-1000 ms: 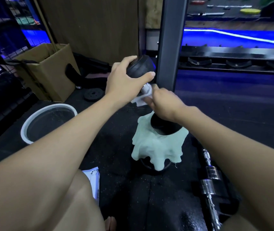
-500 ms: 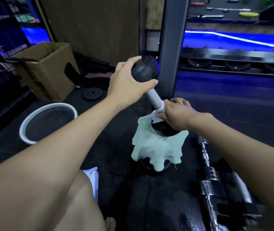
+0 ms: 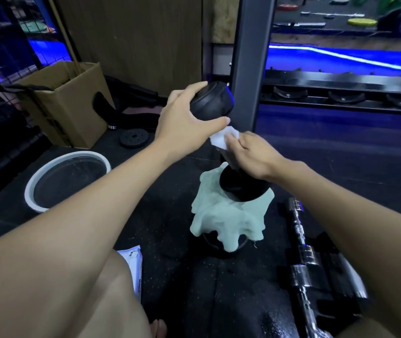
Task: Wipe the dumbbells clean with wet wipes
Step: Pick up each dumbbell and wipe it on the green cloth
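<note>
Right hand fingers clamp the wet wipe around the handle; left hand fingers grip the dumbbell top head. It stands tilted on a green cloth. Probably heavy, rigid; wet handle likely slick, so hold the head.

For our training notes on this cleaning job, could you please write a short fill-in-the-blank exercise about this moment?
1. The left hand grips the dumbbell's ____ head.
2. The right hand presses a white ____ against the handle.
3. The dumbbell's lower head rests on a pale green ____.
4. The white basin sits on the person's ____ side.

Missing words: upper; wipe; cloth; left
</note>
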